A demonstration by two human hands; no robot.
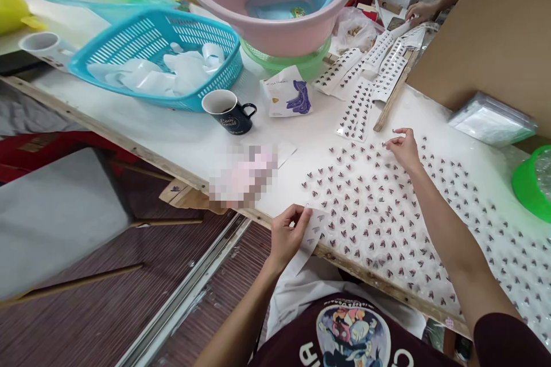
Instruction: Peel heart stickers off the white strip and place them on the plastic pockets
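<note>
My left hand (289, 235) is at the table's front edge, thumb and fingers closed on a strip of sticker backing paper (310, 236). The strip bears faint dark marks and hangs down toward my lap. Further in, my right hand (404, 149) is bent over the table with its fingertips drawn together low above the surface. A tiny dark mark shows at those fingertips; whether it is held or lies on the table is unclear. Around and under my right arm lie many small clear round pieces (365, 206), each with a small dark winged motif.
Printed sticker sheets (356, 106) lie beyond my right hand beside a wooden strip (394, 94). A dark mug (228, 113), a blue basket (157, 63) with white paper and a pink basin (267, 23) stand farther back. Another person's hand (422, 12) is at the back right.
</note>
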